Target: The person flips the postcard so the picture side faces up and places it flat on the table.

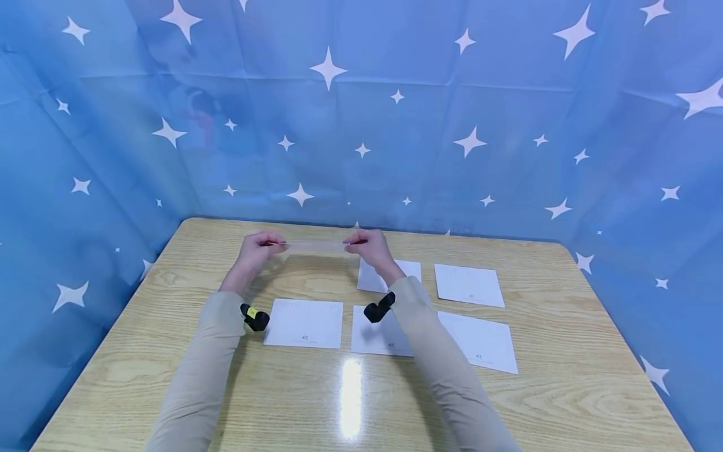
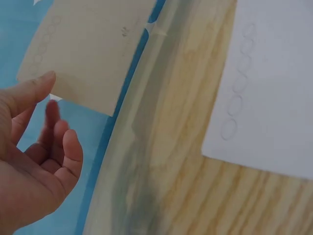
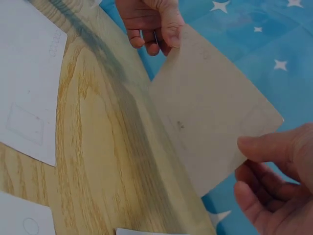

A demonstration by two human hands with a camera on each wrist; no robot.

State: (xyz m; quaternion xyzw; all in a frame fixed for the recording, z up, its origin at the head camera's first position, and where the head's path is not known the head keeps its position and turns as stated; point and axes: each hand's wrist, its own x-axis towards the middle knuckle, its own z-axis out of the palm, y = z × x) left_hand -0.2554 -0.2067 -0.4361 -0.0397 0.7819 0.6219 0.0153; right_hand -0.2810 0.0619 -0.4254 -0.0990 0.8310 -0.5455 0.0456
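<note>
In the head view, a pale postcard (image 1: 314, 246) is held above the far part of the table, seen nearly edge-on. My left hand (image 1: 255, 256) pinches its left end, and my right hand (image 1: 371, 248) pinches its right end. The left wrist view shows the left thumb and fingers at a corner of the postcard (image 2: 93, 54), which bears a column of small ovals and a tiny printed mark. From the right wrist, the right hand (image 3: 281, 171) grips the near edge of the same postcard (image 3: 210, 107), with the left hand (image 3: 154, 22) at its opposite end.
Several similar white postcards lie flat on the wooden table (image 1: 565, 351): one at the left (image 1: 304, 323), others toward the right, including a far-right card (image 1: 469, 285) and a near-right card (image 1: 480, 342). The right forearm partly covers some. A blue star-patterned curtain (image 1: 384, 163) hangs behind.
</note>
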